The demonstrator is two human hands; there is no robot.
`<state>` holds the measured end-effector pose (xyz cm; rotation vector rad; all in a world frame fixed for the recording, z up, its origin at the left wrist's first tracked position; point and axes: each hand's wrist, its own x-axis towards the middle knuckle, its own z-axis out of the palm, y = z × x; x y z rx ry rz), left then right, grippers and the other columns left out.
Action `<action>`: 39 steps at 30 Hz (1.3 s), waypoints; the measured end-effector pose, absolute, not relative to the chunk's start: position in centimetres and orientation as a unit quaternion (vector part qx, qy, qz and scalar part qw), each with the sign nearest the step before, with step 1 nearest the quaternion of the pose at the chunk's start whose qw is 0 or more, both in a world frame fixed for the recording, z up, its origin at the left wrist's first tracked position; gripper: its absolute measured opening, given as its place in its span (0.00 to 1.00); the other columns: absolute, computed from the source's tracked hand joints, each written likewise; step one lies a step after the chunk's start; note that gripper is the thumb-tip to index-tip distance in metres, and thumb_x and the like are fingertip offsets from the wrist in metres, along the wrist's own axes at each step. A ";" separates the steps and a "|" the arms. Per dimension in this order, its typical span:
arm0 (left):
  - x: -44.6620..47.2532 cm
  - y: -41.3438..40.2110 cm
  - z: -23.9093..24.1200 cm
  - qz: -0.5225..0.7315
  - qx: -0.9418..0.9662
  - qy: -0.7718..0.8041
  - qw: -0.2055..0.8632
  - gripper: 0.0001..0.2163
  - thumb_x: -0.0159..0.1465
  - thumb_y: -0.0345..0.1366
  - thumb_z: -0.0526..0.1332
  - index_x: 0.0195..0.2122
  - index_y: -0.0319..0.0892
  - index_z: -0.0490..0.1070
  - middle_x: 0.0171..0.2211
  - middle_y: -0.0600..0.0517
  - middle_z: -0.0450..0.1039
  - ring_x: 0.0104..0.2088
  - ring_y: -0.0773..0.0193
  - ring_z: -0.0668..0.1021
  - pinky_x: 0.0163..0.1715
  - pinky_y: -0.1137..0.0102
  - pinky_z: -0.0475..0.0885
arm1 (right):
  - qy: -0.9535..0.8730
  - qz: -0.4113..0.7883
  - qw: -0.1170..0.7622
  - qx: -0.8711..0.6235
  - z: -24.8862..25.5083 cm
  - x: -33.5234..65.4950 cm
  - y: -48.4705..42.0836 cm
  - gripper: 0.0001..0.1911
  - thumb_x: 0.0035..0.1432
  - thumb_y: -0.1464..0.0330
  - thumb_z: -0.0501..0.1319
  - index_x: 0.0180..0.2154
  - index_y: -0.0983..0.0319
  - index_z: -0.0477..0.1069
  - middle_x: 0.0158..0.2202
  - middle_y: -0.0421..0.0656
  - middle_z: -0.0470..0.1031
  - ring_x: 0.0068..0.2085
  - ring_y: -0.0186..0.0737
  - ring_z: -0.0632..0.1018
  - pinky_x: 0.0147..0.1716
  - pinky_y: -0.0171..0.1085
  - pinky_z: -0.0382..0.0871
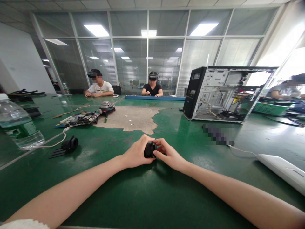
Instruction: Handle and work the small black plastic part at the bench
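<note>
Both my hands meet at the middle of the green table (152, 197). My left hand (137, 152) is curled around a small black object (149, 150), fingers wrapped over its top. My right hand (168, 154) pinches the same black object from the right side with thumb and fingers. The object is mostly hidden by my fingers, so I cannot make out what it is. It rests on or just above the tabletop.
An open computer case (224, 93) stands at the right. A circuit board (79, 118) and a fan part (107, 107) lie at the left, with a black clip (69, 143), a water bottle (17, 125) and a white cable (281, 167). Three people sit around the table's far side and right end.
</note>
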<state>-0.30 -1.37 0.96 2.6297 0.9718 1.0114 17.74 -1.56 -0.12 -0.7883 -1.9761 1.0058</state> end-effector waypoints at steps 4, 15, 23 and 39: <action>-0.2 -1.3 1.0 0.337 0.877 0.332 0.079 0.28 0.47 0.34 0.64 0.48 0.45 0.55 0.44 0.50 0.61 0.43 0.58 0.69 0.42 0.64 0.66 | -0.772 0.379 0.403 -0.313 0.0 17.8 -1.7 0.13 0.53 0.70 0.57 0.41 0.59 0.59 0.40 0.41 0.66 0.37 0.35 0.72 0.38 0.38 0.70; -0.3 -1.3 1.1 0.329 0.876 0.342 0.081 0.27 0.48 0.35 0.64 0.48 0.44 0.55 0.43 0.49 0.61 0.42 0.57 0.70 0.41 0.64 0.66 | -0.747 0.393 0.409 -0.348 -0.1 17.8 -1.5 0.11 0.52 0.66 0.58 0.37 0.60 0.60 0.36 0.41 0.67 0.37 0.37 0.73 0.36 0.38 0.70; -1.5 0.2 1.0 0.322 0.830 0.422 0.173 0.25 0.47 0.37 0.65 0.45 0.42 0.58 0.42 0.50 0.64 0.42 0.57 0.71 0.42 0.62 0.67 | -0.663 0.402 0.448 -0.445 -0.6 18.1 -0.1 0.13 0.49 0.61 0.60 0.35 0.61 0.63 0.34 0.41 0.68 0.30 0.34 0.73 0.34 0.38 0.68; -0.5 -1.6 0.8 0.321 0.890 0.315 0.076 0.30 0.49 0.37 0.65 0.50 0.43 0.52 0.44 0.48 0.59 0.44 0.58 0.68 0.43 0.63 0.66 | -0.681 0.484 0.436 -0.333 0.0 17.4 -1.2 0.15 0.42 0.64 0.66 0.30 0.61 0.63 0.33 0.38 0.70 0.37 0.38 0.72 0.39 0.39 0.65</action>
